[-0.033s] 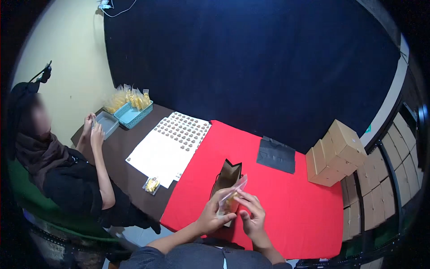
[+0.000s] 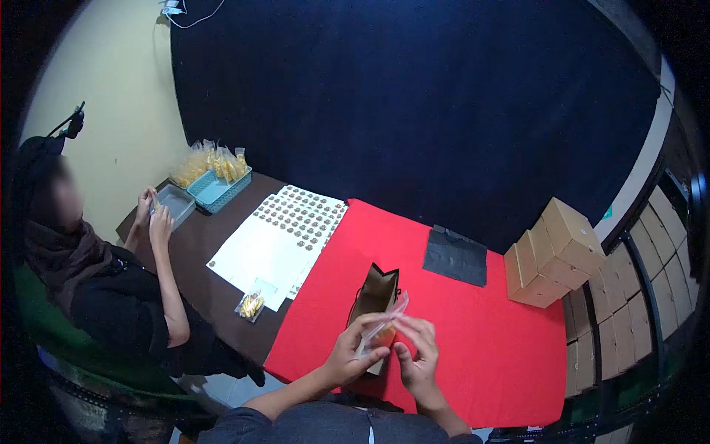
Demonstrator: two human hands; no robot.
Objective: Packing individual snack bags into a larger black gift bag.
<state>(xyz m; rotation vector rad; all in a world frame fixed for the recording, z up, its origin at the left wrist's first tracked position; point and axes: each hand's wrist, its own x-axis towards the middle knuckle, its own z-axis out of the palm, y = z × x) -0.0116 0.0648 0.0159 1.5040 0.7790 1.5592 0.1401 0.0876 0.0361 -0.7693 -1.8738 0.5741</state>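
Observation:
Above the red cloth, my left hand (image 2: 349, 354) grips a small clear zip bag (image 2: 379, 337) with yellow-orange contents at its side. My right hand (image 2: 420, 361) has its fingertips on the bag's top edge, curled toward the palm. Just behind both hands, an upright paper carrier bag (image 2: 376, 291), dark outside and brown inside, has its mouth open. Its lower part is hidden by my hands. To the left, another filled clear packet (image 2: 251, 305) with yellow pieces lies by the sticker sheets (image 2: 255, 255).
A co-worker's hands (image 2: 156, 214) hold a small packet over a grey tray (image 2: 177, 203) at left. Behind it, a teal basket (image 2: 222, 191) stands by yellow-filled bags (image 2: 211, 159). A black flat bag (image 2: 455, 257) and stacked cardboard boxes (image 2: 551, 255) occupy the red cloth's (image 2: 488, 340) far right.
My right fingers have shifted slightly along the zip bag's top edge, and the bag has tilted a little. The co-worker's hands have barely moved.

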